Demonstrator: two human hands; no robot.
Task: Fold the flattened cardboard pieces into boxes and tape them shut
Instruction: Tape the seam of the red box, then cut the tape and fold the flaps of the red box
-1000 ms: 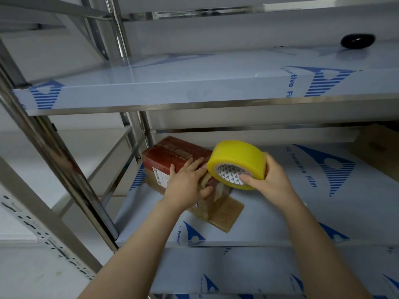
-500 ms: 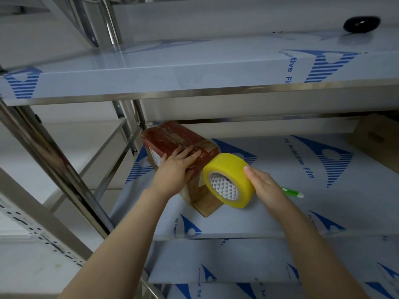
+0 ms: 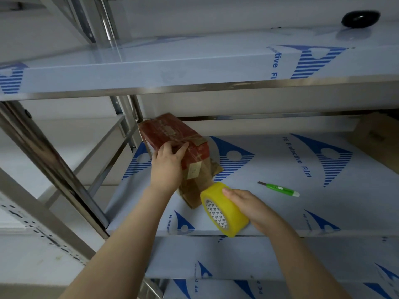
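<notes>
Steel rack with film-covered shelves across the whole view; upper shelf [image 3: 194, 67] overhead, middle shelf [image 3: 269, 160] carrying the work. Red-brown cardboard box [image 3: 168, 130] on the middle shelf, at its left end near the rack post, tilted, with old tape across its top. Flat brown cardboard [image 3: 375, 143] at the shelf's far right, partly cut off. Left hand [image 3: 167, 167] laid on the box's near top edge, fingers nearly straight and slightly spread, pressing down. Right hand [image 3: 250, 207] at the shelf's front edge, fingers curled round the yellow tape roll [image 3: 228, 214], thumb on its rim. Roll held just in front of the box, a strip stretched between them. Green utility knife [image 3: 278, 188] lying right of the box, apart from both hands. Small black object [image 3: 360, 18] on the upper shelf, kind not discernible
</notes>
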